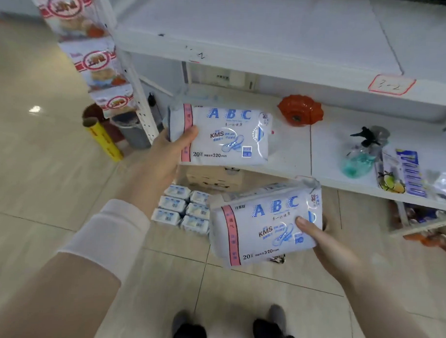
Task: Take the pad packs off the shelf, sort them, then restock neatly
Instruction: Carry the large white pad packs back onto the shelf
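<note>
Gripping upper pack (225,136) with left hand (164,151), 12 o'clock, over white shelf (293,158) edge. Gripping lower pack (263,228) with right hand (325,240), 4 o'clock, above beige tile floor (52,175). On floor, centre: stack (182,210) of packs. On shelf, 2 o'clock: dish (300,109), sprayer (361,153).

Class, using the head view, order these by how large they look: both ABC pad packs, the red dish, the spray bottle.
1. Pad pack in the right hand, nearest the camera.
2. Pad pack in the left hand; same print, so likely equal really.
3. Spray bottle.
4. Red dish, close to the bottle; unsure.
</note>
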### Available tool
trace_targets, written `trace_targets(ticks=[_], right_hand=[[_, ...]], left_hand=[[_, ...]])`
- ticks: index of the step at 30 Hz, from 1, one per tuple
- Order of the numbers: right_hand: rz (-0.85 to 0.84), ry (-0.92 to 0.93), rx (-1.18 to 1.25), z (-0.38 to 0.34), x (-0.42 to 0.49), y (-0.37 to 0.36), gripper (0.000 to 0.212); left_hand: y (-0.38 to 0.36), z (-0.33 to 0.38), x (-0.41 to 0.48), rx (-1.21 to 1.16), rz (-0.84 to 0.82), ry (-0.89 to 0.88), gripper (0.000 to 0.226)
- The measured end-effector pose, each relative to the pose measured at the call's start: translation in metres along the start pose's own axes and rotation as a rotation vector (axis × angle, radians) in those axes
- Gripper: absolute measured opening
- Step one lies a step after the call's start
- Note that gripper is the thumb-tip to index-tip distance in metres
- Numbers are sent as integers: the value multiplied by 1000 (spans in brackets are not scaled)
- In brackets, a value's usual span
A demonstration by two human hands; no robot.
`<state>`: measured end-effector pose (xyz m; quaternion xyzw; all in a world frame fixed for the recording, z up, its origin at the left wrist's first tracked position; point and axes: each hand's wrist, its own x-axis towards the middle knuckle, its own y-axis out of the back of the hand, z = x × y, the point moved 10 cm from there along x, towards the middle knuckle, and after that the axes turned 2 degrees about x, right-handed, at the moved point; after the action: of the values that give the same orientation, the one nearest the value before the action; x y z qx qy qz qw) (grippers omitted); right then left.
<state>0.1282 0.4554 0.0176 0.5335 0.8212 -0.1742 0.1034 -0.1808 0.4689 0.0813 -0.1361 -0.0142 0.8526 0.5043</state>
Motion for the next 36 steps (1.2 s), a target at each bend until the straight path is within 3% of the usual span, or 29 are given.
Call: trace_targets(ticks=[5,12,19,23,32,36], right_hand=[[5,-49,0,49,-13,-67,70],[1,-86,-52,74,-8,-102,82],[-69,-148,-4,97,14,-133,64],[-3,-194,38,113,23,-146,85],[215,-263,42,189,48,-184,82],[310,-278,16,229,57,-189,86]], left_hand=[[83,-16,-12,77,-62,25,15],[115,-35,-7,61,-73,74,15],[174,-46,9,136,-47,63,41],[217,-53,28,155,-52,103,51],[308,-133,80,209,-137,282,39],[343,-178,90,251,-174,348,47]])
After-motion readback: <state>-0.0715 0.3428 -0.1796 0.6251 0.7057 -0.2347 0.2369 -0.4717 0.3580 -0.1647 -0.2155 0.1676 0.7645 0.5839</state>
